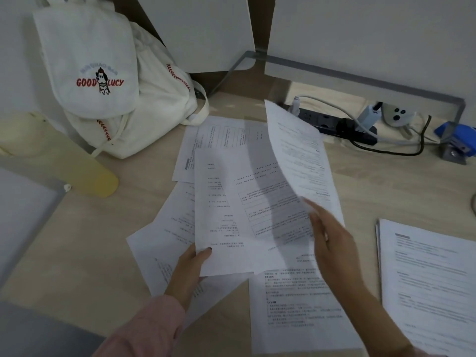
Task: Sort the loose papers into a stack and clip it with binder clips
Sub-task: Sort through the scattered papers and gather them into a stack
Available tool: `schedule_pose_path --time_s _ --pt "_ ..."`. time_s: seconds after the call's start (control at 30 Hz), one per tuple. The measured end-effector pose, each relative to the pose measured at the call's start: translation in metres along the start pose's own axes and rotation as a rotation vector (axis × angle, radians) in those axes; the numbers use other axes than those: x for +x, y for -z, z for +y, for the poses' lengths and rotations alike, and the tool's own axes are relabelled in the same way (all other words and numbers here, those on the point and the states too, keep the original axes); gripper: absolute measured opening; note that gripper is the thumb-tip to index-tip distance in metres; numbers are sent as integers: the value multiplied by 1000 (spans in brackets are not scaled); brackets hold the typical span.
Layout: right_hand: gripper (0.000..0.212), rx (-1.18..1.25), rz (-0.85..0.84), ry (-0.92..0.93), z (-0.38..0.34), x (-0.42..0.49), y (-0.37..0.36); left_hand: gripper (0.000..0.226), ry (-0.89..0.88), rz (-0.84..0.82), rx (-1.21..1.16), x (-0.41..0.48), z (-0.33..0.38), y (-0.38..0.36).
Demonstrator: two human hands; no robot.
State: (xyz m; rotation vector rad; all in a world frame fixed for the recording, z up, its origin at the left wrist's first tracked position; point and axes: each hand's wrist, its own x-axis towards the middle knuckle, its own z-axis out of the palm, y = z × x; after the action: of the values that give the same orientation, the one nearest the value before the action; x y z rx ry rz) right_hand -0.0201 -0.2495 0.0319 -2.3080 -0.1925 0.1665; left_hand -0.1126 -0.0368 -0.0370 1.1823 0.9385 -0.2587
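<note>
Several printed white papers [185,228] lie scattered and overlapping on the wooden desk [77,248]. My left hand [192,264] pinches the lower left corner of one sheet [224,202] that rests on top of the pile. My right hand [332,243] holds another sheet [298,150] by its lower edge, lifted and tilted above the pile. A further sheet [296,305] lies flat near the front under my right forearm. A separate squared stack of papers [432,274] sits at the right. No binder clips are visible.
A white drawstring backpack [103,81] stands at the back left beside a yellow tube [51,155]. A black power strip [334,122] with plugs and cables runs along the back right, with a blue object [456,140] at its end.
</note>
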Motion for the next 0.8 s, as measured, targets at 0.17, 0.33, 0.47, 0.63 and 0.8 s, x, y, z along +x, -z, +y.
schedule_pose_path --time_s 0.17,0.33,0.47,0.63,0.8 --pt "73 -182 -300 15 23 -23 -53 23 22 -69 5 -5 -4 2" --pt "52 -423 -344 77 42 -37 -79 19 81 -149 -3 -5 -4 -3" --pt "61 -616 -327 75 37 -40 -88 18 77 -171 80 -2 1 -10" --pt "81 -740 -298 130 34 -38 -97 21 59 -186 132 -7 6 -15" --pt "32 -417 -226 72 19 -31 -76 24 68 -179 122 -9 5 -16"
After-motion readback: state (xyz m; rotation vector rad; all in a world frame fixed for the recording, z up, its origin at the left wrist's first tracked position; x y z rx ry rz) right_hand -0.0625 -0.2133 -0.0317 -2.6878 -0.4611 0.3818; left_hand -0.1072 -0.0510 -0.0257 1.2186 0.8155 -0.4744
